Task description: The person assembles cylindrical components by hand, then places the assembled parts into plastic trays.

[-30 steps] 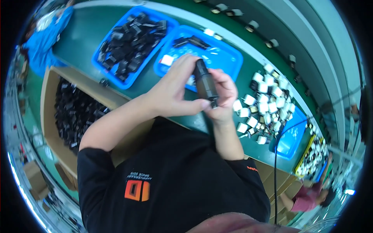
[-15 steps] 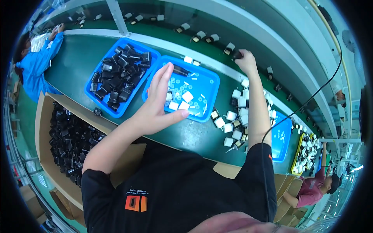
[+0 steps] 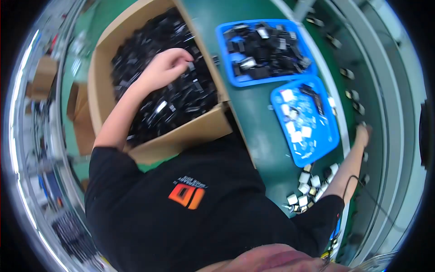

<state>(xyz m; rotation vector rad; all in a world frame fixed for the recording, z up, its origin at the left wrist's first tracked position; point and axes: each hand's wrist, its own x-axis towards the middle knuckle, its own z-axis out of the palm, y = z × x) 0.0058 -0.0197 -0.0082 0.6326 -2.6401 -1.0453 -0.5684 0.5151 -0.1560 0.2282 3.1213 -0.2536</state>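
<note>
Black parts [image 3: 181, 105] lie in the carton [image 3: 190, 134] under our left hand [image 3: 164, 69], its fingers [image 3: 180, 55] curled; we cannot tell if they pinch one. At the belt [image 3: 340, 56], our right hand [image 3: 363, 135] is blurred, its fingers unreadable. That arm [image 3: 346, 179] partly covers white blocks [image 3: 304, 188].
</note>
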